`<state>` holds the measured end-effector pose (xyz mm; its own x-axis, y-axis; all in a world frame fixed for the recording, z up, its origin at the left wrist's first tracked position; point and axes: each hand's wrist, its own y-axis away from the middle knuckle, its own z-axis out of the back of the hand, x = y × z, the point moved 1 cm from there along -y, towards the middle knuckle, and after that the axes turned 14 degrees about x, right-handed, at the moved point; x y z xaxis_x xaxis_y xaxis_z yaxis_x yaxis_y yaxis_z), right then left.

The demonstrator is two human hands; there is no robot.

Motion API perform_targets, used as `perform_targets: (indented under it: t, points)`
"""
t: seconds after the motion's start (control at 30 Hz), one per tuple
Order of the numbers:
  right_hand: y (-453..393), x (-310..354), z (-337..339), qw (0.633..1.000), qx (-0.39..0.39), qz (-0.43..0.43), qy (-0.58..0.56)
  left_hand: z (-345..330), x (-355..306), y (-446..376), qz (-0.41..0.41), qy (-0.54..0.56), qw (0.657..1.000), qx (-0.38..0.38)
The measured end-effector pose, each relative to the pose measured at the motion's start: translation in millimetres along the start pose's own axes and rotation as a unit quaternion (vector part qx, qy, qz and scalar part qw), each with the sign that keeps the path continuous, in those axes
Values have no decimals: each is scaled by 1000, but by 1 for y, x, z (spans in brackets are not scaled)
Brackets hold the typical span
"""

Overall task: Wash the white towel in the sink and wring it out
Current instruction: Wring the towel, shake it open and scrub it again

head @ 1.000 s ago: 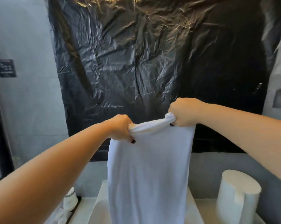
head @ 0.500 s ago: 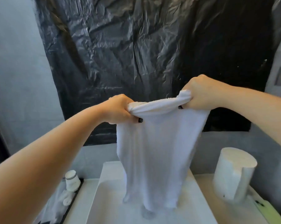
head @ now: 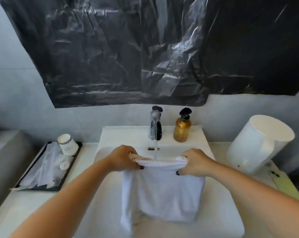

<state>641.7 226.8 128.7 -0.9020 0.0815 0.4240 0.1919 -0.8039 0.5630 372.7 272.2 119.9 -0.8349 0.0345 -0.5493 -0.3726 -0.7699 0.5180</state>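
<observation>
Two bare hands hold a white towel (head: 164, 191) over the middle of a white sink (head: 219, 212), its top edge bunched under a thin stream of water (head: 156, 152) running from the chrome tap (head: 155, 129) at the sink's back edge. The left hand (head: 123, 158) grips the towel's upper left corner, fingers curled round the cloth; the right hand (head: 195, 162) grips the upper right corner the same way. The rest of the towel hangs down into the basin, its lower edge lying near the sink's front rim. An amber soap bottle (head: 182, 128) with a black pump stands just beside the tap, on the back right of the sink. On the counter's left side a dark tray (head: 71, 169) carries a small white jar (head: 68, 144) and clear wrappers. A white cylindrical container (head: 258, 145) stands at the counter's right edge. Black plastic sheeting (head: 145, 48) covers the wall above.
</observation>
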Motion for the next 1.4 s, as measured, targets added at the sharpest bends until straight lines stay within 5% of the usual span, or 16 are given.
perform_targets:
  t: [0.13, 0.33, 0.43, 0.53, 0.63, 0.77, 0.97, 1.07, 1.2, 1.3, 1.33, 1.4]
  points:
    - [-39, -28, -39, 968, -149, -84, -182, -51, 31, -25, 120, 148, 969, -161]
    - [-27, -55, -137, 953, -99, -194, -211, -140, 68, -4, 206, 176, 960, -75]
    - [-23, -57, -157, 936, -124, -188, -269, -159, 63, 4, 195, 181, 961, -74]
    - [-24, -56, -146, 925, -141, -176, -306, -153, 57, 11, 167, 224, 948, -153]
    - [-19, -57, -128, 909, -227, -110, -331, -131, 44, 26, 81, 266, 923, -266]
    - [-6, -49, -102, 898, -262, -27, -351, -92, 21, 41, -15, 281, 919, -276]
    - [34, -24, -12, 893, -380, 29, -240, -8, 10, 59, -67, 284, 901, -320]
    - [54, -10, 39, 870, -401, 45, -283, 35, -11, 72, -51, 219, 914, -336]
    - [76, 13, 89, 823, -375, 52, -424, 75, -42, 88, -15, -25, 949, -315]
    - [97, 29, 121, 795, -362, 49, -484, 103, -55, 99, 6, -225, 921, -317]
    - [104, 34, 130, 787, -356, 54, -500, 110, -60, 102, 4, -246, 912, -328]
    - [118, 41, 149, 770, -315, 87, -548, 123, -73, 114, -21, -118, 928, -353]
